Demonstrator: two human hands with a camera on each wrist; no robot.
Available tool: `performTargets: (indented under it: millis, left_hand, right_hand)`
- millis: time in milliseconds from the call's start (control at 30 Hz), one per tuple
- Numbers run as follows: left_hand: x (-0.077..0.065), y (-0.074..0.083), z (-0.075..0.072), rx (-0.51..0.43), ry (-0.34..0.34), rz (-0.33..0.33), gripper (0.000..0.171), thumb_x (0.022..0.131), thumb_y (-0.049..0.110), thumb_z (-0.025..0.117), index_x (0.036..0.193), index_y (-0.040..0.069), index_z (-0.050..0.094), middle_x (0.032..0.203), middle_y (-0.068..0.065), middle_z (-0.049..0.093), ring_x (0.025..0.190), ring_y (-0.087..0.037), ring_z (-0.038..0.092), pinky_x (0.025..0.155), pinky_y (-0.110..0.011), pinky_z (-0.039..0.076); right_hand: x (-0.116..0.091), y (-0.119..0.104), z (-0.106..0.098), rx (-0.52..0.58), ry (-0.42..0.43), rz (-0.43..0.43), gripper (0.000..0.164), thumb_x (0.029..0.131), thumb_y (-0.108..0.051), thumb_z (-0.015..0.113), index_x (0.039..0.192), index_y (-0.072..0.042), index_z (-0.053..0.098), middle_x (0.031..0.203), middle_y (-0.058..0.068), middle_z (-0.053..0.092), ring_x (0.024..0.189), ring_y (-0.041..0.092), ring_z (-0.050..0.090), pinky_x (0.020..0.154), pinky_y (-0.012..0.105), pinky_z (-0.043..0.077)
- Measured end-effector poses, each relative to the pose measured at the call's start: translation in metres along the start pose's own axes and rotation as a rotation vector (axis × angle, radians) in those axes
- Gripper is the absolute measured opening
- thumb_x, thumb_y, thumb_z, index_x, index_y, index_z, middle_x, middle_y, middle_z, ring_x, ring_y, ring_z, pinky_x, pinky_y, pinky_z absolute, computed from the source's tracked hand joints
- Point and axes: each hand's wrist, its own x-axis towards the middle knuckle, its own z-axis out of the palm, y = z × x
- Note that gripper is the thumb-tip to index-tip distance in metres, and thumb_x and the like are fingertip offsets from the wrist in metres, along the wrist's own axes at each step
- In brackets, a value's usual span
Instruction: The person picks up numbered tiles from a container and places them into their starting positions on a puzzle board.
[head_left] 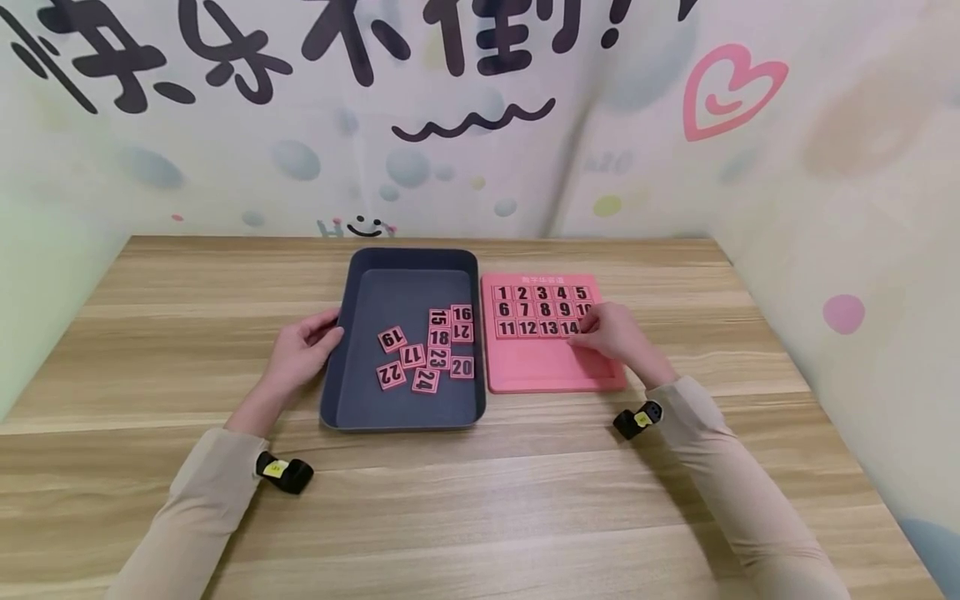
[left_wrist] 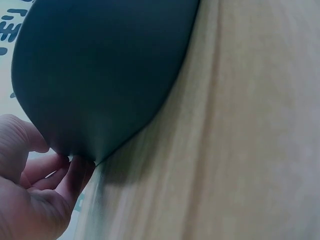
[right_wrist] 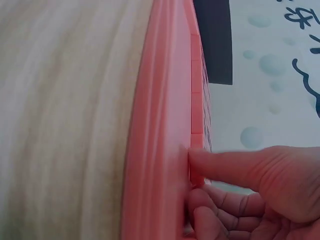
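Note:
A dark grey tray [head_left: 405, 417] lies on the table, and my left hand [head_left: 300, 350] holds its left rim. In the left wrist view the thumb and fingers of the left hand [left_wrist: 40, 185] meet the corner of the tray [left_wrist: 105, 75]. To the right is a pink number puzzle board [head_left: 540, 367] with rows of numbered tiles across its upper part. My right hand [head_left: 611, 333] pinches the number 14 tile [head_left: 570, 328] at the end of the third row. The right wrist view shows the thumb of the right hand [right_wrist: 240, 185] against that row's side.
Several loose pink number tiles [head_left: 438, 337] lie in the tray, some turned sideways or upside down. The wooden table [head_left: 450, 517] extends in front of and beside both. Behind it stands a patterned wall covering [head_left: 300, 192].

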Motion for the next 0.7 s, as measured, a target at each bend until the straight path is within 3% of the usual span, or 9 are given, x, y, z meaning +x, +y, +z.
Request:
performTargets:
  millis: [133,400,567,700]
  left_hand:
    - [0.0,0.0,0.0,0.002,0.0,-0.003,0.042,0.097,0.009,0.049,0.134,-0.009,0.044,0.133,-0.026,0.049,0.097,0.002,0.049,0.078,-0.004,0.041]
    - [0.001,0.001,0.001,0.012,0.004,-0.002,0.041,0.096,0.008,0.049,0.134,-0.009,0.044,0.132,-0.025,0.049,0.098,0.001,0.049,0.078,-0.004,0.041]
    - [0.001,0.001,0.001,0.003,0.006,0.004,0.042,0.096,0.009,0.05,0.133,-0.01,0.045,0.132,-0.026,0.049,0.096,0.003,0.05,0.078,-0.004,0.041]
    - [0.0,0.0,0.001,-0.001,0.01,0.01,0.042,0.096,0.01,0.05,0.133,-0.01,0.045,0.131,-0.027,0.049,0.096,0.003,0.051,0.078,-0.004,0.041]
  right_hand:
    - [0.002,0.002,-0.002,-0.003,-0.013,0.02,0.021,0.079,-0.017,0.075,0.081,0.003,0.068,0.078,0.011,0.065,0.068,0.019,0.055,0.059,0.026,0.044]
    - [0.003,0.001,-0.007,0.036,-0.048,0.064,0.024,0.077,-0.021,0.078,0.078,0.001,0.069,0.068,0.006,0.063,0.056,0.011,0.051,0.05,0.022,0.044]
    - [0.004,-0.014,-0.017,0.052,-0.058,0.062,0.027,0.079,-0.025,0.076,0.074,0.001,0.069,0.062,0.007,0.061,0.053,0.015,0.052,0.047,0.023,0.04]
    - [0.008,-0.037,-0.023,0.073,-0.047,0.021,0.023,0.081,-0.023,0.074,0.078,-0.002,0.067,0.069,0.009,0.065,0.061,0.021,0.058,0.052,0.025,0.043]
